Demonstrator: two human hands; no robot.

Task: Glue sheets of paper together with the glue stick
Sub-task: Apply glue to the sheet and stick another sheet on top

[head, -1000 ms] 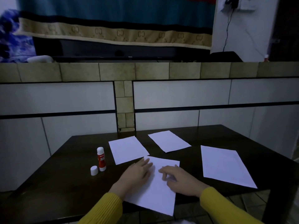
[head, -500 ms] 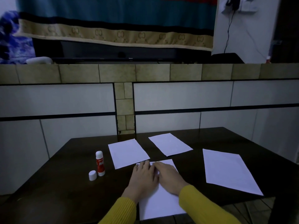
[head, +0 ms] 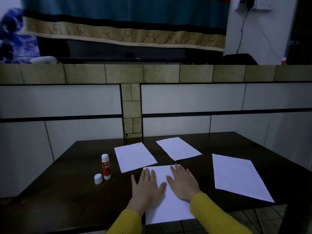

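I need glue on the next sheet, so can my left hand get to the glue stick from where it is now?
Probably yes. The left hand lies flat on the near sheet, and the glue stick stands upright to its left with only bare table between them. Its cap sits beside it, slightly nearer.

Dark desk [head: 67, 196] against a white-tiled wall [head: 185, 98] with a tan tile band. Above: teal cloth [head: 125, 12] with beige patterned border; black cable [head: 240, 36] hanging from a wall socket [head: 263, 5].
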